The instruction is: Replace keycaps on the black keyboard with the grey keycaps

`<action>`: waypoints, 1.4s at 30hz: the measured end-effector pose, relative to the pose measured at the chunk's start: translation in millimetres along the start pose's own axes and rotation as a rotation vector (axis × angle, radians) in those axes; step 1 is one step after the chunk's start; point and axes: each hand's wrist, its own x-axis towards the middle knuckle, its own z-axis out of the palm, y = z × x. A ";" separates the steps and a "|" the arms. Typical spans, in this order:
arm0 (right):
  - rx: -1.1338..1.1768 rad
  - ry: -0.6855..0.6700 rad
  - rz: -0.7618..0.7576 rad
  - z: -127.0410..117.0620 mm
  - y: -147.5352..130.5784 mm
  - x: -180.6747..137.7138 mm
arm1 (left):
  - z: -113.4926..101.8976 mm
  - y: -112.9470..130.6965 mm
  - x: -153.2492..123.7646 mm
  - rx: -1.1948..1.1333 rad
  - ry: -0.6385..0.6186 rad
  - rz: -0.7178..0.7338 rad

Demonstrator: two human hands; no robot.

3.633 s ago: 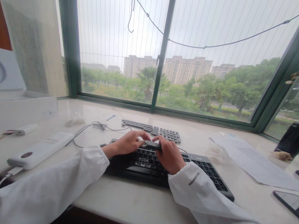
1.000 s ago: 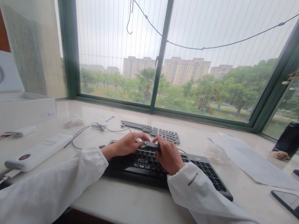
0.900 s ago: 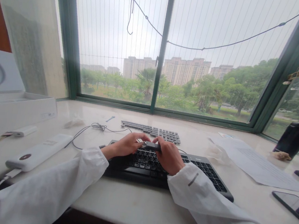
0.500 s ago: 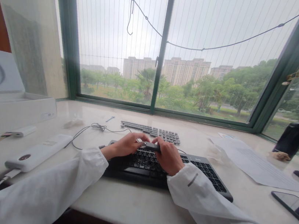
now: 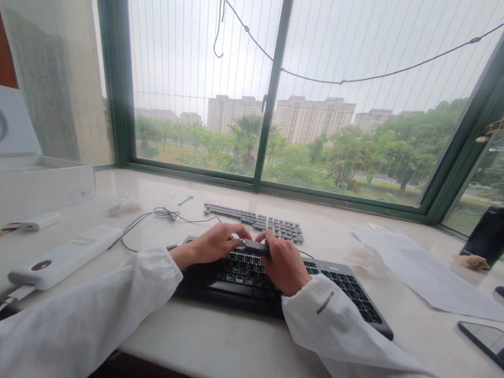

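Hands first: found left hand (image 5: 213, 247) and right hand (image 5: 283, 263) each closed in a fingertip pinch, one on either end of a small dark oblong piece (image 5: 254, 246). Located that piece just above the far key rows of the black keyboard (image 5: 350, 293), near the middle of its main key block. Cannot tell whether it touches the keys or is held clear of them. Cannot tell its exact nature either (too small in view, and half covered by the grip). Noted both wrists low over the near keys, with white sleeves (image 5: 88, 316) drawn down to them.

Judged light and rigid, probably hard plastic with smooth faces, so apt to slip or flick away under a hard squeeze. Judged narrow enough to twist if gripped at one end only. Recommend a hold at both short ends, with light and even pressure.

Recorded on the pale counter (image 5: 234, 349): a grey keyboard (image 5: 257, 220) just beyond the hands, a thin dark cable (image 5: 155, 213) to its left, a white power bank (image 5: 65, 255) well to the left, and printed sheets (image 5: 432, 271) and a dark phone (image 5: 495, 348) to the right.
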 end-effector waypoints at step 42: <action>-0.034 -0.019 -0.006 -0.9 -1.1 -0.9 | 0.1 -4.0 1.3 0.034 -0.015 0.024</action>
